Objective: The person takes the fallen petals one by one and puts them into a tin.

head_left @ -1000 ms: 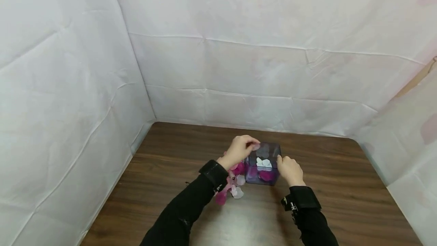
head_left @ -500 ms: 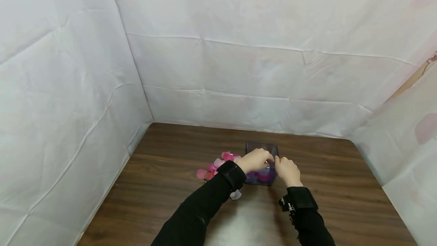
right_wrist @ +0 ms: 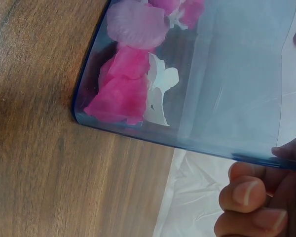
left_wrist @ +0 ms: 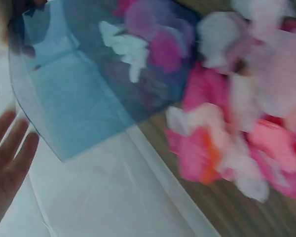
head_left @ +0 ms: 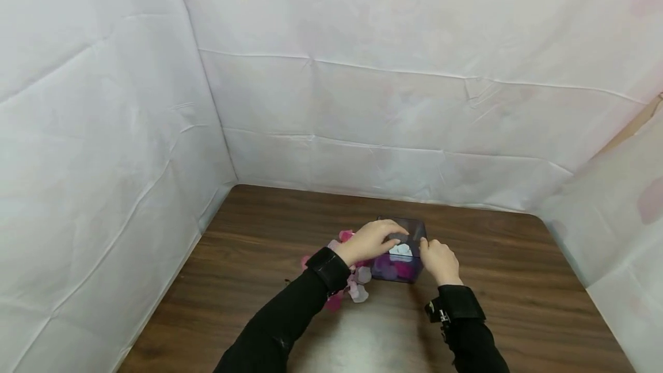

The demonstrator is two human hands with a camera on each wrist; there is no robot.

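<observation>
A smoky clear box (head_left: 416,228) sits on the bench (head_left: 523,281), directly left of the person's right grip (head_left: 438,259) and touching it. Thumb and curled fingers are clamped on its right wall at the rim. The box appears to stand upright with its mouth facing up; its footprint looks nearly square, so no long axis can be told.

Pink, lilac and white petals (right_wrist: 121,94) lie inside, low in the box and left of the right grip's fingers in the right wrist view.

Over the left part of the mouth hovers the left grip (head_left: 369,240), thumb and fingers apart, with nothing visible between them. Whether a fingertip touches the rim cannot be told.

The telling relation, by the look of it, is between mouth and pile: loose petals (left_wrist: 276,143) in pink, white and coral heap just beside the box, behind the left grip on its wrist side, toward the person. The left grip is the nearer of the two to that heap; the box stands between the heap and the right grip.

In the way, the left black strap (head_left: 327,269) and sleeve (head_left: 285,315) cover part of the heap from the head camera. Well beyond both grips, white cloth (head_left: 388,102) hangs behind the bench.
</observation>
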